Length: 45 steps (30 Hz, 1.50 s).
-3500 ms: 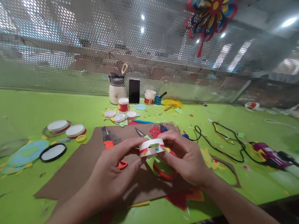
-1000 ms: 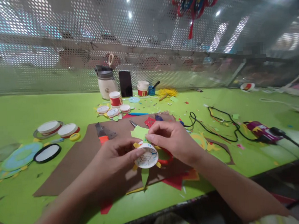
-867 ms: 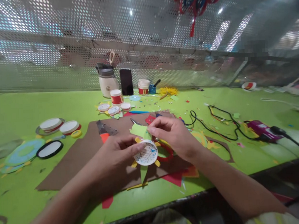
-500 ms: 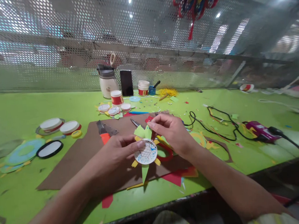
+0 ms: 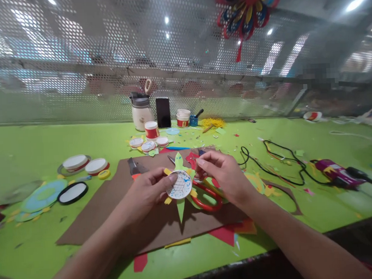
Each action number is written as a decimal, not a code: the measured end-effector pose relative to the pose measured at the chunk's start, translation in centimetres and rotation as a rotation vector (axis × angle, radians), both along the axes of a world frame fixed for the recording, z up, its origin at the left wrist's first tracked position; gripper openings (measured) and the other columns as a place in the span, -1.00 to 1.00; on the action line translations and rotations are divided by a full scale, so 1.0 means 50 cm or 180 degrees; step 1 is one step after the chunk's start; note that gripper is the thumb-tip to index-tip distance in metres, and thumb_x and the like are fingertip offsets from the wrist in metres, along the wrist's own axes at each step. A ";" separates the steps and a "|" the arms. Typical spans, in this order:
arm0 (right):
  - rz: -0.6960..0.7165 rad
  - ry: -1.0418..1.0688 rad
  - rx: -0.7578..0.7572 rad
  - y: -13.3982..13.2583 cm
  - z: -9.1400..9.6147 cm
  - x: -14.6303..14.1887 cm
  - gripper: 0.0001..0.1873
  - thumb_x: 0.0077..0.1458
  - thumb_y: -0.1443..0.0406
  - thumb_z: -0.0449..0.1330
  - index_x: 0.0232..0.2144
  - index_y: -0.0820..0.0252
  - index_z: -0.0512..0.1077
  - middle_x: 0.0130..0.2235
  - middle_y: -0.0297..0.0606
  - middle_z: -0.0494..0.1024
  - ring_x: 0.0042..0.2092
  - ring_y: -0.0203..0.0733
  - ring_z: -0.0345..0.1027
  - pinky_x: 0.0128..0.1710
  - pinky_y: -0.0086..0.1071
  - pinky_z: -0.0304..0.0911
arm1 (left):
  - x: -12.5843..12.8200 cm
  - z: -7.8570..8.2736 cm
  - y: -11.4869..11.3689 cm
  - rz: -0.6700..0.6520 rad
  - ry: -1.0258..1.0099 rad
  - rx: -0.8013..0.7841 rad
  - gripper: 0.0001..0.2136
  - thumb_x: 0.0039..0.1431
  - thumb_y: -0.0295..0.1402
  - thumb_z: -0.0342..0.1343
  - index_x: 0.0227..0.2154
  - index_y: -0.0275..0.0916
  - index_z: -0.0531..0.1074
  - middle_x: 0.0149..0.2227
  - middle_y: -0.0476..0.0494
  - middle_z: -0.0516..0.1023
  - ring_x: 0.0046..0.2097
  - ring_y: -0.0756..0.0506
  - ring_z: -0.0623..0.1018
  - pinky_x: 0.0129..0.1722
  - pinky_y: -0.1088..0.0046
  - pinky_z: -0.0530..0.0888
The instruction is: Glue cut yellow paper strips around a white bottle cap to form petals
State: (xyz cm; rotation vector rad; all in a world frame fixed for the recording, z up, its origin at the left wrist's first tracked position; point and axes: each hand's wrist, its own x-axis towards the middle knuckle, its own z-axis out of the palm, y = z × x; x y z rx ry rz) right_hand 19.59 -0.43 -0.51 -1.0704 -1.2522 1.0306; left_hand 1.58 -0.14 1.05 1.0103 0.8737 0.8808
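My left hand point(image 5: 147, 192) pinches a small paper turtle point(image 5: 179, 185): a white round cup bottom with blue dots, a green paper head, tail and yellow feet sticking out. It is held up over the brown sheet point(image 5: 115, 204). My right hand point(image 5: 223, 177) has its fingers closed at the turtle's upper right edge, by the green head. Red-handled scissors point(image 5: 207, 196) lie on the sheet just below my right hand.
An orange-handled tool point(image 5: 132, 168) lies at the sheet's far edge. White lids point(image 5: 85, 163) and paper rings point(image 5: 40, 195) lie left. A jar point(image 5: 141, 112), phone point(image 5: 163, 112) and cups point(image 5: 152, 130) stand at the back. A black cable point(image 5: 276, 160) and pink glue gun point(image 5: 335, 174) lie right.
The cup was held on its side with its rim up; now its flat dotted bottom faces me with the green head pointing away. Both hands stayed on it.
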 end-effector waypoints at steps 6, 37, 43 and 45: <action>-0.0318 -0.1341 0.0412 -0.031 -0.008 -0.006 -0.74 0.16 0.21 0.13 -0.53 0.19 0.38 -0.48 -0.37 0.35 -0.42 -0.31 0.21 -0.37 -0.39 0.16 | -0.026 -0.018 0.038 0.0251 0.0235 0.0334 -0.74 -0.02 -0.20 0.27 -0.34 -0.28 0.51 -0.52 -0.06 0.51 -0.45 -0.04 0.48 -0.50 0.52 0.34; 0.0070 -0.1844 -0.0296 -0.064 0.036 -0.072 -0.79 0.01 0.35 0.20 -0.62 0.17 0.53 -0.59 -0.41 0.45 -0.52 -0.32 0.27 -0.52 -0.48 0.13 | -0.023 -0.012 0.037 0.0106 -0.0470 -0.0232 -0.68 -0.03 -0.41 0.29 -0.16 -0.29 0.48 -0.36 -0.16 0.63 -0.51 0.01 0.50 -0.52 0.54 0.39; -0.0072 -0.1762 -0.0551 -0.063 0.037 -0.070 -0.80 0.06 0.30 0.19 -0.52 0.19 0.57 -0.53 -0.39 0.53 -0.49 -0.30 0.30 -0.55 -0.48 0.06 | -0.015 -0.019 0.031 0.0088 -0.0549 -0.0078 -0.69 0.00 -0.38 0.28 -0.15 -0.29 0.48 -0.22 -0.22 0.62 -0.36 -0.05 0.56 -0.40 0.49 0.45; -0.0071 -0.1806 -0.0560 -0.063 0.039 -0.070 -0.80 0.06 0.29 0.19 -0.51 0.19 0.58 -0.54 -0.38 0.53 -0.49 -0.31 0.29 -0.56 -0.48 0.05 | -0.014 -0.018 0.030 0.0078 -0.0535 -0.0084 -0.70 0.00 -0.39 0.28 -0.16 -0.28 0.48 -0.22 -0.21 0.62 -0.42 -0.03 0.55 -0.44 0.50 0.44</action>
